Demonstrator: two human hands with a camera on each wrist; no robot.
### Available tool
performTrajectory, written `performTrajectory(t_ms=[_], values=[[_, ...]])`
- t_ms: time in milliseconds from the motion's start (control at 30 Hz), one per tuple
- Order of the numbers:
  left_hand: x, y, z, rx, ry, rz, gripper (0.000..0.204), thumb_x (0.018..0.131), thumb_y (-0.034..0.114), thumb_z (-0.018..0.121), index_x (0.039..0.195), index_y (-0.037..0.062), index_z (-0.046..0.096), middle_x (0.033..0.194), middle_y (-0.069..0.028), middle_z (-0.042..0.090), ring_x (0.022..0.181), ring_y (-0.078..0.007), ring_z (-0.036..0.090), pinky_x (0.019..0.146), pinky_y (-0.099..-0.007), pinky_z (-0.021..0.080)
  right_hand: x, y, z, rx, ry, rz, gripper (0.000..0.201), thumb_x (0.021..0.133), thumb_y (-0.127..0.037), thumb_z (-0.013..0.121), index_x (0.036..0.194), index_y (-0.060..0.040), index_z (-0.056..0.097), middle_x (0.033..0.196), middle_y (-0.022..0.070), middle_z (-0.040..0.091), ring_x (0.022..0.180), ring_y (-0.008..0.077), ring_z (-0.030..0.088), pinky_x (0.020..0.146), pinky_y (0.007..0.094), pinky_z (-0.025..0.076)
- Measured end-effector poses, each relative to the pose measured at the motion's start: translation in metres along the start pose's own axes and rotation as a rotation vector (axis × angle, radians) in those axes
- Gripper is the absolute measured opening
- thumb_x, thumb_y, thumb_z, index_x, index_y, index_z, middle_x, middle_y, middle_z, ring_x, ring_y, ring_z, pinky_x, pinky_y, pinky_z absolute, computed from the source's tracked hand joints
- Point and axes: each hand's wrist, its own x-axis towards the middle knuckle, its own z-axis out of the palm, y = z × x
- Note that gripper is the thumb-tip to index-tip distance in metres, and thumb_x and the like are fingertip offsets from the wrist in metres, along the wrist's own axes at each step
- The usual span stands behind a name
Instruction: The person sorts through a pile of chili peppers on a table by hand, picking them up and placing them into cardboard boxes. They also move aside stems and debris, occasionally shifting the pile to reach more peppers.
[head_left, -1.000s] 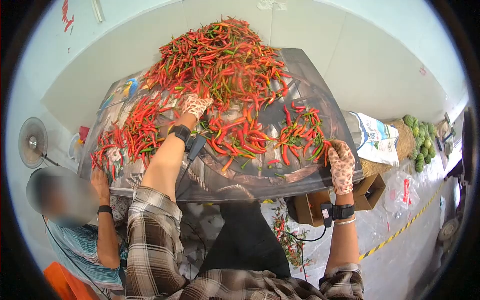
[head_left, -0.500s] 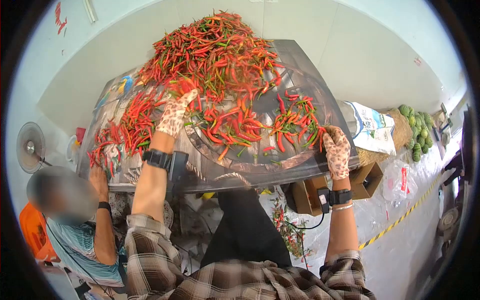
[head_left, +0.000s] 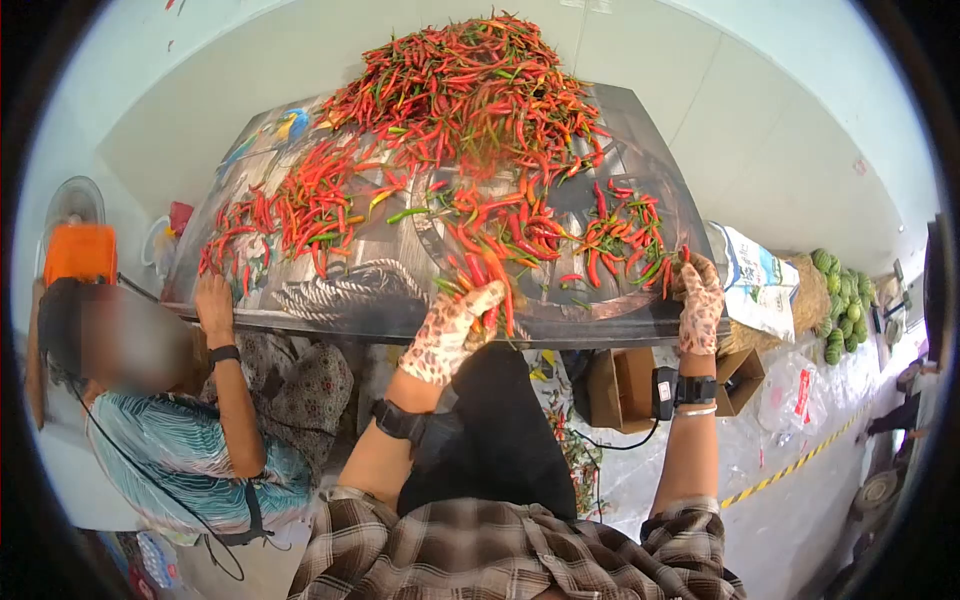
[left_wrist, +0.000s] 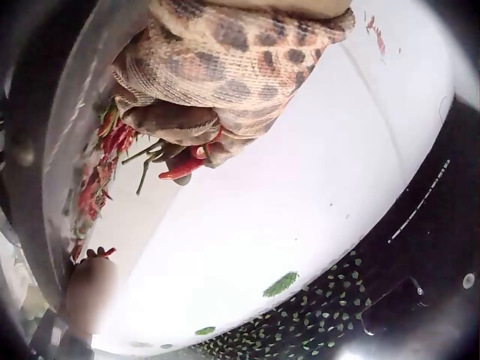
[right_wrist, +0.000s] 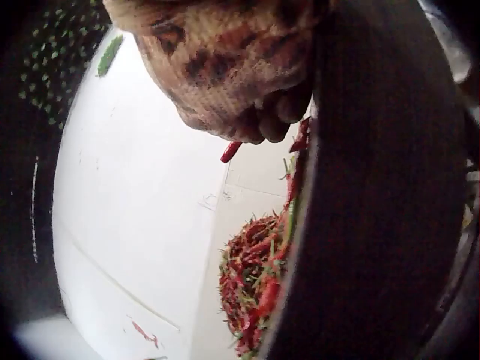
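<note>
Near the front edge of the table (head_left: pixel 400 245), my left hand (head_left: pixel 448 335) in a spotted glove grips several red chili peppers (head_left: pixel 478 272) that fan out past the fingers. In the left wrist view, a red chili tip (left_wrist: pixel 178 171) and green stems poke out below that curled glove (left_wrist: pixel 225 71). My gloved right hand (head_left: pixel 700 308) is at the table's right edge, beside a small chili group (head_left: pixel 620 235). Its fingers pinch a chili, whose red tip (right_wrist: pixel 230 152) sticks out in the right wrist view.
A tall chili heap (head_left: pixel 470 90) covers the back of the table, with a looser spread (head_left: pixel 300 205) at left. Another person's hand (head_left: pixel 213 305) rests at the left front edge. A white sack (head_left: pixel 755 280), watermelons (head_left: pixel 845 300) and a cardboard box (head_left: pixel 620 388) are right of the table.
My left hand first pulled back from the big heap with chilies, then came to the front edge, nearer my right hand. The right hand has stayed at the right edge.
</note>
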Motion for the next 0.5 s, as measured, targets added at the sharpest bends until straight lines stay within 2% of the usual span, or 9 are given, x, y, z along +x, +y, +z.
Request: performTrajectory(t_ms=[33, 167, 233, 300, 367, 400, 433, 467, 500], values=[[-0.005, -0.007, 0.007, -0.060, 0.081, 0.062, 0.031, 0.086, 0.021, 0.066, 0.110, 0.0034, 0.060, 0.093, -0.0059, 0.065, 0.080, -0.0101, 0.062, 0.063, -0.0229, 0.050, -0.003, 0.000, 0.000, -0.003, -0.008, -0.001, 0.023, 0.091, -0.013, 0.056, 0.109, -0.0010, 0.060, 0.089, 0.0033, 0.065, 0.072, 0.0093, 0.057, 0.063, 0.0224, 0.046], [0.000, -0.009, 0.002, -0.163, 0.212, 0.021, 0.030, 0.084, 0.021, 0.069, 0.107, 0.0040, 0.061, 0.084, -0.0043, 0.064, 0.068, -0.0087, 0.059, 0.056, -0.0208, 0.046, -0.026, -0.003, 0.022, 0.229, -0.155, 0.068, 0.024, 0.090, -0.011, 0.057, 0.111, 0.0010, 0.059, 0.088, 0.0045, 0.064, 0.072, 0.0090, 0.058, 0.064, 0.0217, 0.047], [-0.001, -0.001, 0.002, 0.053, 0.295, -0.061, 0.028, 0.083, 0.020, 0.071, 0.105, 0.0050, 0.063, 0.079, -0.0014, 0.063, 0.064, -0.0096, 0.059, 0.054, -0.0222, 0.045, -0.044, -0.015, 0.046, 0.273, -0.216, -0.002, 0.025, 0.089, -0.010, 0.058, 0.112, 0.0008, 0.059, 0.087, 0.0050, 0.065, 0.071, 0.0094, 0.058, 0.065, 0.0217, 0.047], [0.012, -0.004, -0.002, 0.125, 0.283, -0.101, 0.027, 0.082, 0.020, 0.071, 0.104, 0.0061, 0.064, 0.081, -0.0010, 0.064, 0.070, -0.0114, 0.061, 0.058, -0.0232, 0.046, -0.060, -0.028, 0.071, 0.252, -0.303, 0.030, 0.024, 0.089, -0.009, 0.057, 0.110, 0.0012, 0.060, 0.092, 0.0064, 0.065, 0.077, 0.0105, 0.058, 0.067, 0.0237, 0.047], [0.027, -0.007, 0.012, 0.051, 0.266, 0.124, 0.017, 0.080, 0.019, 0.073, 0.087, 0.0062, 0.063, 0.065, -0.0020, 0.061, 0.045, -0.0090, 0.052, 0.038, -0.0238, 0.037, -0.060, -0.020, 0.091, 0.408, -0.499, 0.051, 0.024, 0.090, -0.007, 0.054, 0.113, 0.0027, 0.056, 0.098, 0.0093, 0.064, 0.084, 0.0141, 0.061, 0.072, 0.0277, 0.051], [0.029, -0.003, 0.022, 0.107, 0.307, 0.163, 0.019, 0.081, 0.019, 0.072, 0.091, 0.0039, 0.064, 0.072, -0.0044, 0.064, 0.053, -0.0107, 0.055, 0.044, -0.0238, 0.041, -0.067, -0.028, 0.105, 0.525, -0.514, 0.126, 0.025, 0.091, -0.006, 0.052, 0.114, 0.0034, 0.054, 0.102, 0.0115, 0.063, 0.088, 0.0176, 0.062, 0.077, 0.0312, 0.052], [0.033, -0.001, 0.023, 0.104, 0.313, 0.175, 0.019, 0.081, 0.019, 0.072, 0.091, 0.0039, 0.064, 0.072, -0.0044, 0.064, 0.053, -0.0107, 0.055, 0.044, -0.0238, 0.041, -0.073, -0.035, 0.119, 0.642, -0.531, 0.203, 0.026, 0.092, -0.004, 0.050, 0.116, 0.0042, 0.052, 0.106, 0.0137, 0.062, 0.092, 0.0211, 0.063, 0.081, 0.0347, 0.053], [0.039, -0.001, 0.020, 0.307, 0.250, 0.244, 0.023, 0.082, 0.019, 0.071, 0.095, 0.0021, 0.063, 0.075, -0.0045, 0.064, 0.058, -0.0112, 0.056, 0.050, -0.0240, 0.043, -0.071, -0.028, 0.129, 0.752, -0.591, 0.253, 0.030, 0.093, -0.004, 0.048, 0.121, 0.0051, 0.047, 0.114, 0.0184, 0.058, 0.102, 0.0286, 0.061, 0.090, 0.0422, 0.051], [0.050, -0.004, 0.014, 0.511, 0.189, 0.312, 0.026, 0.083, 0.020, 0.070, 0.099, 0.0002, 0.062, 0.077, -0.0046, 0.064, 0.063, -0.0117, 0.057, 0.055, -0.0242, 0.045, -0.072, -0.025, 0.140, 0.937, -0.684, 0.327, 0.031, 0.094, -0.006, 0.048, 0.123, 0.0047, 0.046, 0.114, 0.0191, 0.058, 0.106, 0.0293, 0.059, 0.091, 0.0432, 0.050]])
